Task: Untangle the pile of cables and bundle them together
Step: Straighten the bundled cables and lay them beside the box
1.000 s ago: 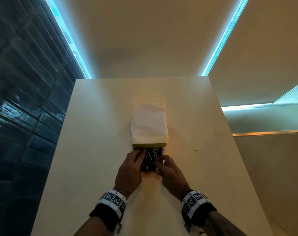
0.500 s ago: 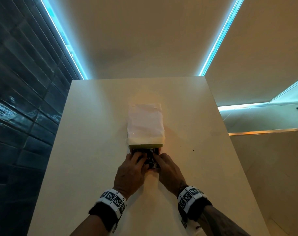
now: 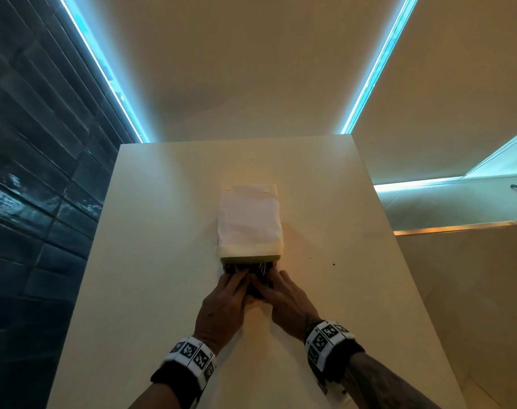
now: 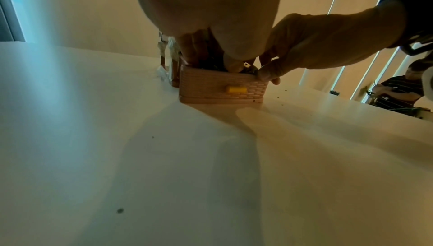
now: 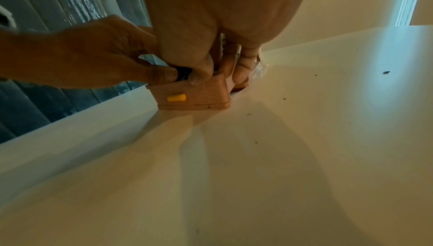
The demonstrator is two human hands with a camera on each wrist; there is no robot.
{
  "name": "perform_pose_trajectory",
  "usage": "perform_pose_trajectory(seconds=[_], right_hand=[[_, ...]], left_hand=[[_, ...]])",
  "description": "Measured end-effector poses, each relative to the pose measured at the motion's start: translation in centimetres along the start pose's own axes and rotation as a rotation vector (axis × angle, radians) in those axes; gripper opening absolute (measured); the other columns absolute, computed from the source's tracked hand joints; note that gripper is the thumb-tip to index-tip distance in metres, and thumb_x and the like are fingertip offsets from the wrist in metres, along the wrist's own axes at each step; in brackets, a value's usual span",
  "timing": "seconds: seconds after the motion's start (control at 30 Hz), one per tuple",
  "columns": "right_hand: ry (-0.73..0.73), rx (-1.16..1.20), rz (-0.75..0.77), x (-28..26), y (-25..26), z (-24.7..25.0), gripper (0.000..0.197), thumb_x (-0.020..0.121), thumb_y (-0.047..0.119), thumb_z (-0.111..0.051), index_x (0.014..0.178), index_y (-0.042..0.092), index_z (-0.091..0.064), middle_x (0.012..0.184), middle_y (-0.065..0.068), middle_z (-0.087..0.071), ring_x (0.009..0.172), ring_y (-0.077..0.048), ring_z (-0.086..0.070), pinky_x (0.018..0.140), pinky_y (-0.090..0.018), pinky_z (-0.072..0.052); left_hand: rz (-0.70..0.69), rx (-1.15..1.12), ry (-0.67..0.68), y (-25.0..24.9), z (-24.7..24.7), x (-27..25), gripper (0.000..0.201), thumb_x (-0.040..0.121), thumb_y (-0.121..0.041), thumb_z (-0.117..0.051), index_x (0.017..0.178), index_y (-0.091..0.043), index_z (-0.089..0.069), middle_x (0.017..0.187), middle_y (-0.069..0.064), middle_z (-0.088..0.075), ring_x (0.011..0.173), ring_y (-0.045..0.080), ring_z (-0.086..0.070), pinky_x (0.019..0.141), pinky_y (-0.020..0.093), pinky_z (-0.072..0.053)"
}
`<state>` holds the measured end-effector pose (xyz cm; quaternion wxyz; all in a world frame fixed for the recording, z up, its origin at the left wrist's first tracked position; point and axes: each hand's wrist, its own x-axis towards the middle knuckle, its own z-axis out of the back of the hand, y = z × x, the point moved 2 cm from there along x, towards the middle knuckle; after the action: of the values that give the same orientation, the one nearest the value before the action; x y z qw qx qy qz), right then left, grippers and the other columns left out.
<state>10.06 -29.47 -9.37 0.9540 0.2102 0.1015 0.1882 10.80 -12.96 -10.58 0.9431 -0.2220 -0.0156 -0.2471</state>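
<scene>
A small peach drawer (image 4: pixel 211 90) with a woven pattern and a yellow knob (image 5: pixel 176 97) is pulled out of a white-covered box (image 3: pixel 249 219) on the table. Dark cables (image 3: pixel 260 268) lie bunched inside it, mostly hidden by fingers. My left hand (image 3: pixel 240 279) reaches in from the left, its thumb and fingers curled down onto the cables. From the right, my right hand (image 3: pixel 270 280) pinches the drawer's front right corner, thumb (image 5: pixel 199 72) on the outer face and fingers inside.
The cream table (image 3: pixel 162 261) ends at a dark tiled wall (image 3: pixel 30 202) on the left and drops off on the right. A few dark specks (image 3: pixel 334 264) lie near the box. A seated person (image 4: pixel 398 90) shows far right in the left wrist view.
Both hands have closed in over the drawer, their fingers now meeting on top of the cables. Less of the dark cable pile shows between them than a second ago.
</scene>
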Motion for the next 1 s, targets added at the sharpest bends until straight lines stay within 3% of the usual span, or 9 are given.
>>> perform_pose_trajectory(seconds=[0.13, 0.33, 0.47, 0.57, 0.67, 0.73, 0.87, 1.0], right_hand=[[-0.041, -0.014, 0.011, 0.9, -0.1, 0.7, 0.07, 0.08, 0.014, -0.016, 0.148, 0.026, -0.032, 0.139, -0.012, -0.04, 0.104, -0.03, -0.045, 0.073, -0.036, -0.05], [-0.087, -0.009, -0.035, 0.7, -0.4, 0.3, 0.071, 0.08, 0.012, -0.021, 0.148, 0.027, -0.031, 0.13, -0.009, -0.05, 0.096, -0.025, -0.044, 0.069, -0.036, -0.051], [-0.099, -0.006, -0.069, 1.5, -0.6, 0.6, 0.062, 0.078, 0.013, -0.026, 0.133, 0.022, -0.053, 0.123, -0.008, -0.055, 0.097, -0.025, -0.044, 0.067, -0.037, -0.053], [-0.129, 0.016, -0.066, 1.9, -1.1, 0.8, 0.048, 0.081, 0.006, -0.043, 0.124, 0.022, -0.059, 0.119, -0.006, -0.06, 0.096, -0.026, -0.053, 0.065, -0.034, -0.053], [-0.159, 0.043, -0.071, 1.5, -1.6, 0.6, 0.034, 0.085, 0.011, -0.062, 0.118, 0.02, -0.059, 0.113, -0.002, -0.063, 0.089, -0.023, -0.056, 0.066, -0.034, -0.054], [-0.165, 0.022, -0.086, 0.8, -1.8, 0.3, 0.023, 0.091, 0.019, -0.056, 0.113, 0.017, -0.059, 0.115, -0.002, -0.062, 0.093, -0.021, -0.056, 0.07, -0.035, -0.054], [-0.201, -0.04, -0.05, -0.7, -2.0, -0.3, 0.025, 0.088, 0.019, -0.053, 0.11, 0.015, -0.063, 0.127, -0.005, -0.057, 0.099, -0.024, -0.055, 0.075, -0.035, -0.054], [-0.213, -0.075, -0.006, -0.7, -1.5, -0.5, 0.025, 0.088, 0.019, -0.053, 0.112, 0.018, -0.062, 0.121, -0.001, -0.059, 0.093, -0.023, -0.054, 0.071, -0.035, -0.052]], left_hand=[[0.027, -0.028, -0.024, 0.4, 0.2, 1.1, 0.035, 0.093, -0.034, -0.046, 0.11, -0.013, -0.068, 0.111, 0.004, -0.065, 0.095, 0.019, -0.059, 0.057, 0.027, -0.057], [0.088, -0.153, -0.074, 1.2, 0.4, 0.7, 0.029, 0.09, -0.034, -0.054, 0.104, -0.015, -0.071, 0.105, 0.002, -0.065, 0.088, 0.016, -0.064, 0.065, 0.023, -0.057], [0.156, -0.182, -0.098, 1.0, 0.2, 1.4, 0.013, 0.082, -0.027, -0.07, 0.092, -0.019, -0.073, 0.093, 0.002, -0.068, 0.081, 0.018, -0.064, 0.063, 0.028, -0.057], [0.26, -0.224, -0.11, 1.4, 0.3, 2.4, 0.01, 0.079, -0.023, -0.075, 0.087, -0.022, -0.068, 0.083, 0.002, -0.068, 0.071, 0.022, -0.065, 0.057, 0.029, -0.054], [0.196, -0.184, -0.111, 1.3, 0.5, 2.3, 0.017, 0.081, -0.033, -0.06, 0.081, -0.021, -0.071, 0.078, 0.001, -0.069, 0.068, 0.021, -0.065, 0.057, 0.025, -0.052], [0.127, -0.156, -0.102, 1.1, 0.5, 1.9, 0.025, 0.083, -0.034, -0.055, 0.084, -0.019, -0.074, 0.081, 0.001, -0.071, 0.073, 0.02, -0.066, 0.061, 0.025, -0.054], [0.062, -0.124, -0.062, 1.4, 0.3, 1.8, 0.024, 0.085, -0.033, -0.057, 0.096, -0.021, -0.075, 0.089, -0.001, -0.073, 0.083, 0.019, -0.064, 0.068, 0.027, -0.056], [0.081, -0.107, -0.029, 1.6, 0.1, 2.3, 0.017, 0.084, -0.034, -0.063, 0.086, -0.021, -0.074, 0.086, -0.001, -0.072, 0.08, 0.02, -0.065, 0.065, 0.034, -0.058]])
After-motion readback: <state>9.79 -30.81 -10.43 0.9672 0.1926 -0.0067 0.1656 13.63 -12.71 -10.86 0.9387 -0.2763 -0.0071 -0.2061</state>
